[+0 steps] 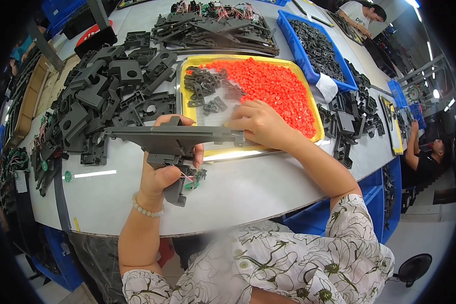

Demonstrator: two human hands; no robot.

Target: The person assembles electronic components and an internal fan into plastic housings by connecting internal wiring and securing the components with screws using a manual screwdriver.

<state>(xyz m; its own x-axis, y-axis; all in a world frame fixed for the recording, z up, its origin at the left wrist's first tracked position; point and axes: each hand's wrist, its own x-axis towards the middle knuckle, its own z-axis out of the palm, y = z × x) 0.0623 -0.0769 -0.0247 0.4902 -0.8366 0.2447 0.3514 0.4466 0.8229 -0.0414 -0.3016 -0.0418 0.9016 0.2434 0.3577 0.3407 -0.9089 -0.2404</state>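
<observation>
My left hand is wrapped round a dark grey plastic housing assembly, holding it above the front of the table. A long flat panel of the housing lies almost edge-on to me. Thin wires and a small green piece hang at its lower side. My right hand is at the panel's right end, over the near edge of a yellow-rimmed tray. Its fingers are curled together, and what they hold is hidden. The tray bears a heap of small orange-red plastic pieces and several small grey clips.
Dark grey plastic housings pile up on the left, with flat panels and wires stacked behind. A blue bin of small dark parts stands at the back right, near more loose parts. Other people work farther off.
</observation>
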